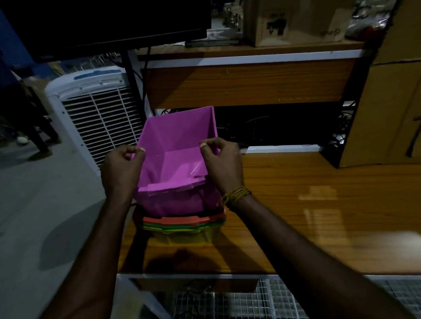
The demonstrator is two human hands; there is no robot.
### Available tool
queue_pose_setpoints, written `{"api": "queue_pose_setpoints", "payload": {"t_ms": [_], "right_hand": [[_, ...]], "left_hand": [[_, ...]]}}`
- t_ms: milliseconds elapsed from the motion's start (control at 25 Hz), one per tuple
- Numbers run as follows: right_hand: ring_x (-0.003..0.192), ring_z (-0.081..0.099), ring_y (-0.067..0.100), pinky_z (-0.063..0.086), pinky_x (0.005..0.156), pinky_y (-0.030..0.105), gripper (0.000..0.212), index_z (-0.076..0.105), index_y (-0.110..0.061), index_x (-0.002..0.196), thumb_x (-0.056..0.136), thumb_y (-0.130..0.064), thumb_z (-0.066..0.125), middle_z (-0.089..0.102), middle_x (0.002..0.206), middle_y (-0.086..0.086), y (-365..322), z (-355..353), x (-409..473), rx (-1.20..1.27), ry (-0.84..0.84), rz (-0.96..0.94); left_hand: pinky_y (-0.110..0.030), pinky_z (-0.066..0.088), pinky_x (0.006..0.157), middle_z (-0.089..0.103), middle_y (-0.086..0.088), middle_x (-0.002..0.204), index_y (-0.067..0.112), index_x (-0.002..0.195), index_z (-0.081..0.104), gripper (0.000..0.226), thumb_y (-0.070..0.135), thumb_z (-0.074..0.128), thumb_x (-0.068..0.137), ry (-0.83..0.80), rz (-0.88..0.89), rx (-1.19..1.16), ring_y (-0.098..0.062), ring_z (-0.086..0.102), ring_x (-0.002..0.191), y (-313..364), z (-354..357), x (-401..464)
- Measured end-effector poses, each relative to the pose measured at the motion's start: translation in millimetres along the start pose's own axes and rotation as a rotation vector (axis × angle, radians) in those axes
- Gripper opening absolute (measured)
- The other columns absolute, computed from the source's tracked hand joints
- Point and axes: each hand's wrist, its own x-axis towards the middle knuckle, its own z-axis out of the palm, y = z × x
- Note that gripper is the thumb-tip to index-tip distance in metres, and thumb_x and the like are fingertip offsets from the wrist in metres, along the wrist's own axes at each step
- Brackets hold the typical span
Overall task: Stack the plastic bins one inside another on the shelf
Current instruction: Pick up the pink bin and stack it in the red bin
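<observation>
Both forearms reach forward, hands clamped on the pink bin.
Left hand (121,166) and right hand (221,162) pinch opposite side rims of the pink bin (177,161), which sits partly down inside the nested stack (184,226) on the wooden shelf (332,213), open top tilted toward the camera; cardboard box (293,11) behind the stack, one shelf up.

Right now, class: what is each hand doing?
Left hand: closed, pinching the left rim of the pink plastic bin.
Right hand: closed, pinching its right rim.
</observation>
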Motion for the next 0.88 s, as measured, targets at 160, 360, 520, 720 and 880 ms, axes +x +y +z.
{"api": "queue_pose_setpoints", "payload": {"t_ms": [160, 360, 520, 720, 880], "right_hand": [[0.11, 0.061, 0.026, 0.051, 0.096, 0.045, 0.031, 0.074, -0.024, 0.094, 0.081, -0.042, 0.053, 0.071, 0.102, 0.007, 12.2, 6.5, -3.9, -0.037, -0.025, 0.032], [0.109, 0.06, 0.025, 0.058, 0.081, 0.031, 0.027, 0.073, -0.02, 0.098, 0.086, -0.036, 0.055, 0.069, 0.104, 0.009, 35.6, 2.7, -16.0, -0.085, -0.067, 0.061], [0.101, 0.059, 0.018, 0.043, 0.05, 0.001, 0.022, 0.071, -0.013, 0.105, 0.092, -0.025, 0.058, 0.063, 0.111, 0.011, 60.8, 0.2, -27.9, -0.102, -0.116, 0.097], [0.078, 0.072, 0.02, 0.063, 0.057, 0.032, 0.023, 0.07, -0.016, 0.107, 0.091, -0.026, 0.057, 0.064, 0.114, 0.013, 81.3, -9.7, -35.8, -0.069, -0.178, 0.151], [0.111, 0.06, 0.018, 0.058, 0.085, 0.034, 0.028, 0.069, -0.019, 0.114, 0.089, -0.026, 0.058, 0.062, 0.123, 0.006, 93.5, -40.1, -39.2, -0.183, -0.205, 0.118]], "left_hand": [[-0.029, 0.046, 0.073, 0.072, -0.003, 0.092, 0.019, 0.095, 0.074, 0.017, 0.03, 0.065, 0.086, -0.014, -0.012, 0.011, -0.022, 0.065, 0.085, -7.6, 1.3, 4.8], [-0.029, 0.045, 0.074, 0.073, -0.003, 0.096, 0.021, 0.095, 0.073, 0.017, 0.031, 0.064, 0.086, -0.044, -0.068, 0.024, -0.02, 0.064, 0.086, -29.3, 16.2, -10.3], [-0.028, 0.043, 0.077, 0.073, -0.006, 0.104, 0.016, 0.102, 0.073, 0.018, 0.026, 0.064, 0.089, -0.02, -0.092, 0.002, -0.019, 0.063, 0.091, -39.5, 23.0, -23.9], [-0.034, 0.045, 0.074, 0.071, -0.008, 0.107, 0.023, 0.099, 0.072, 0.017, 0.032, 0.064, 0.087, -0.078, -0.065, 0.177, -0.028, 0.062, 0.087, -46.8, 39.5, -35.6], [-0.052, 0.046, 0.095, 0.065, -0.014, 0.115, 0.029, 0.103, 0.071, 0.026, 0.04, 0.065, 0.08, -0.118, -0.006, 0.386, -0.037, 0.059, 0.108, -42.8, 59.1, -46.0]]}}
